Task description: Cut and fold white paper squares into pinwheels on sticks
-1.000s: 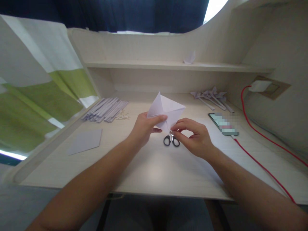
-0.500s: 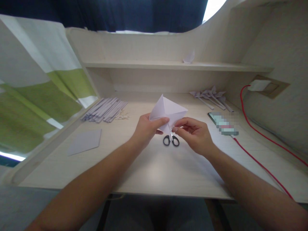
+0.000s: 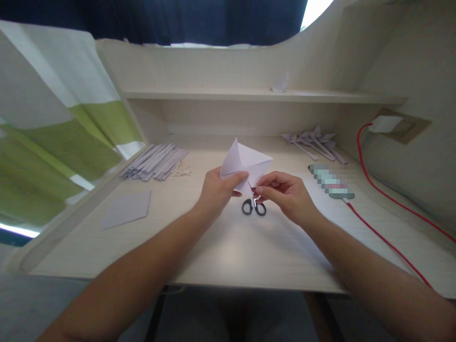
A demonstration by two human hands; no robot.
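I hold a folded white paper [image 3: 245, 164] above the middle of the desk [image 3: 228, 251]. My left hand [image 3: 219, 190] pinches its lower left part, thumb on top. My right hand [image 3: 285, 197] pinches its lower tip between thumb and forefinger. Small black-handled scissors [image 3: 254, 207] lie on the desk right under that tip, partly hidden by my fingers.
A flat grey sheet [image 3: 126, 209] lies at the left. Several folded paper strips [image 3: 156, 161] and small paper bits [image 3: 181, 171] sit behind it. Folded paper pieces [image 3: 313, 142] lie at the back right, a phone [image 3: 331, 180] with a red cable [image 3: 384, 237] at the right. A small paper shape [image 3: 280, 83] stands on the shelf.
The folded paper has shifted slightly lower and nearer, and my right fingers have closed in on its lower tip. The scissors have not moved.
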